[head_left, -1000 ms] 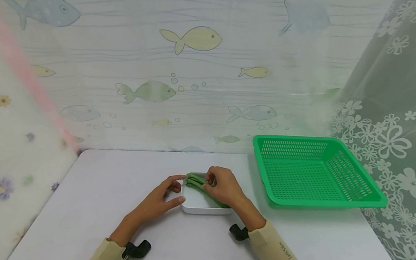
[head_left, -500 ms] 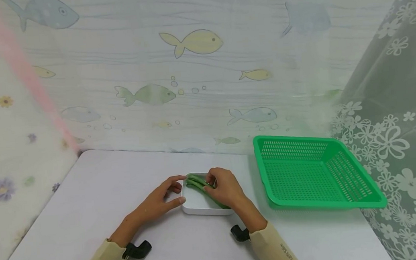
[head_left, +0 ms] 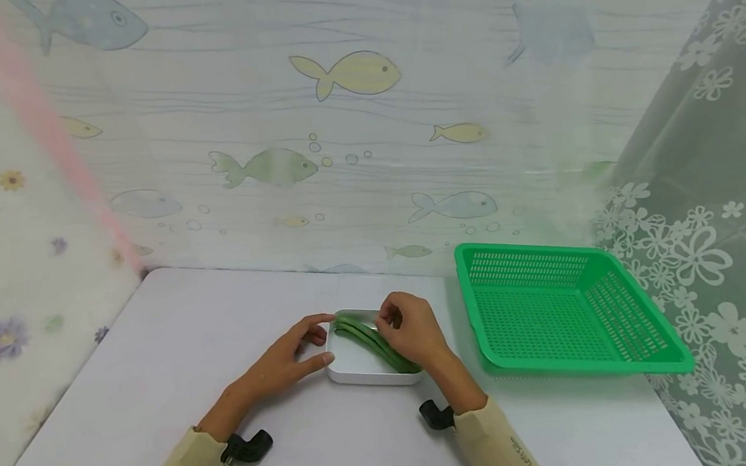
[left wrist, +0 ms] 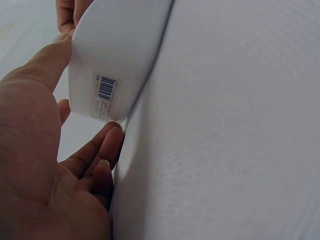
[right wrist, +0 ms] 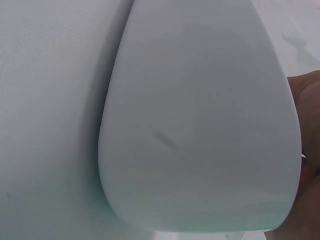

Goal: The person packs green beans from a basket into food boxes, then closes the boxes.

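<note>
A shallow white rectangular tray (head_left: 372,380) stands on the white table. Several long green beans (head_left: 376,345) lie slanted across it, from the far left corner to the near right. My left hand (head_left: 274,362) holds the tray's left side, index finger at the far corner, thumb at the near part. In the left wrist view its fingers meet the tray wall (left wrist: 132,45) near a barcode label (left wrist: 106,87). My right hand (head_left: 414,331) is over the tray's right half, curled, thumb and index tips close together beside the beans. I cannot tell whether a bean is between them.
A large green plastic basket (head_left: 577,370) with slotted walls stands to the right of the tray, near the table's right edge. Behind the table (head_left: 221,294) hangs a fish-print curtain (head_left: 366,139); flower-patterned sheets flank it on both sides.
My right hand has come off the beans and moved a little up and to the right, so more of the beans shows. The left hand and tray stay in place.
</note>
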`<state>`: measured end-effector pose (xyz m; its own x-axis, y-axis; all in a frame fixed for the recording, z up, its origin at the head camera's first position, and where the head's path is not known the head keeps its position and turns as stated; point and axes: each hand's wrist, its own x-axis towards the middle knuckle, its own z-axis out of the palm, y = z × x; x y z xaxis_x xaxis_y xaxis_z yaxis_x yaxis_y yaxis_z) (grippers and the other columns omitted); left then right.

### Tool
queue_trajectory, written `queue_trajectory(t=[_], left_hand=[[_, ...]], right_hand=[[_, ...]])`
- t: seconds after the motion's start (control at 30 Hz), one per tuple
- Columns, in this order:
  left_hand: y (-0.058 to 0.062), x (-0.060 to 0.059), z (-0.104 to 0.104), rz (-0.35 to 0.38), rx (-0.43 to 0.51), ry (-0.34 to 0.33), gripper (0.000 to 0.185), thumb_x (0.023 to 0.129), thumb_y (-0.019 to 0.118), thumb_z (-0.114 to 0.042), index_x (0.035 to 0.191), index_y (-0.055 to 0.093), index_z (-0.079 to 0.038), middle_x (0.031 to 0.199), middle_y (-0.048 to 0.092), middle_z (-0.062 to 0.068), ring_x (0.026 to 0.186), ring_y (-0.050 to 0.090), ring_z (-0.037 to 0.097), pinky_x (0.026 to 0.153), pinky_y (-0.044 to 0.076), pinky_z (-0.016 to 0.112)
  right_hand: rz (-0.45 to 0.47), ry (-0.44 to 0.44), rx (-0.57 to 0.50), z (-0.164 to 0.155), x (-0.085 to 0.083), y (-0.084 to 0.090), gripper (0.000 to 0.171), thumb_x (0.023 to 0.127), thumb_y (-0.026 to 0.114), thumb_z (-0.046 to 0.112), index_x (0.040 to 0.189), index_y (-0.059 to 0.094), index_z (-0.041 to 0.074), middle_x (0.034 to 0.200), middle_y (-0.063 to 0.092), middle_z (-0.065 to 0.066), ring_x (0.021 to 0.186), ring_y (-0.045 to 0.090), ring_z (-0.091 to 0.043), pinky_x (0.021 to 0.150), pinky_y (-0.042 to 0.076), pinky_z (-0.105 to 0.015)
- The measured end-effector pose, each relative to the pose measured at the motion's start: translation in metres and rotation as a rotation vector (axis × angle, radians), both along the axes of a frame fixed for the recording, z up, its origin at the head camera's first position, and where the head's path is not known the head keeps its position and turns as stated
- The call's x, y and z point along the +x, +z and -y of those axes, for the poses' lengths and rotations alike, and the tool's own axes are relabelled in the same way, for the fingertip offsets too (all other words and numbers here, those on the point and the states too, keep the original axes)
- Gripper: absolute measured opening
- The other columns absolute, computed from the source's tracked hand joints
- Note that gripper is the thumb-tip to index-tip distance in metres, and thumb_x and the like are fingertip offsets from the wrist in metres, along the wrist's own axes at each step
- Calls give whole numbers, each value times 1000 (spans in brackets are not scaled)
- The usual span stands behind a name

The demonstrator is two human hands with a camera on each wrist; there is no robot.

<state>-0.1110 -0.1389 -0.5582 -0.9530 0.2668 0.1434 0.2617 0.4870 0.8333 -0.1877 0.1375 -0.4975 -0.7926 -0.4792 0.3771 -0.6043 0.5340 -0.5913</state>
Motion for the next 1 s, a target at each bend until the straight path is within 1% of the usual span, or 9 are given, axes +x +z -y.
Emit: queue_trajectory(t=[0.13,0.27,0.37,0.47,0.53,0.63,0.73,0.87,1.0], left_hand=[[-2,0,0,-11,3,1,67,100,76,-42,158,43,-35,131,59,-3,123,60,16,107,45,46],[-3,-1,-1,-2,11,-1,68,100,75,-44,158,42,-36,132,59,-3,124,59,16,107,44,47],[-4,-3,-2,10,12,2,69,99,76,-46,158,42,-39,132,59,-5,124,59,15,107,44,46],[-3,-3,-2,-3,10,6,69,99,76,-44,159,42,-35,131,61,-4,122,61,16,105,46,43],[-2,-4,-2,-3,17,9,70,99,76,-42,159,43,-30,130,62,-3,120,62,16,102,47,40],[1,-7,-2,7,15,10,70,100,76,-41,159,43,-22,128,64,-3,118,64,16,98,47,35],[3,-9,-1,31,22,19,68,101,74,-41,158,44,-18,127,65,-3,116,64,16,93,47,31],[5,-14,2,49,35,65,62,105,69,-41,156,47,-16,127,67,-3,114,65,15,92,49,29],[5,-22,4,51,50,128,57,107,65,-43,154,50,-14,128,68,0,116,65,17,96,51,34]], right_hand=[[-47,-21,-59,-2,-3,-1,14,95,79,8,87,67,12,83,66,3,76,62,-14,71,54,-30],[-73,-84,-112,-6,-7,-3,11,96,76,7,90,67,11,86,67,0,81,63,-19,72,53,-34],[-67,-133,-157,-10,-9,-5,9,95,75,5,93,68,9,89,68,-3,83,64,-22,74,53,-38],[-39,-167,-206,-14,-12,-6,5,97,73,5,95,69,6,91,69,-7,85,66,-25,75,54,-43],[-12,-188,-233,-16,-14,-7,4,98,72,6,97,69,4,91,70,-8,85,67,-25,76,54,-43],[28,-221,-259,-18,-17,-8,5,100,71,8,99,70,3,90,70,-8,84,67,-24,75,54,-38],[58,-249,-281,-20,-20,-9,6,102,70,9,102,70,3,92,70,-9,84,66,-24,75,53,-33],[92,-291,-306,-21,-24,-9,10,104,68,12,107,71,3,99,70,-11,89,66,-25,78,52,-33],[114,-328,-313,-22,-27,-11,17,107,65,16,113,72,2,106,72,-12,96,67,-27,83,54,-37]])
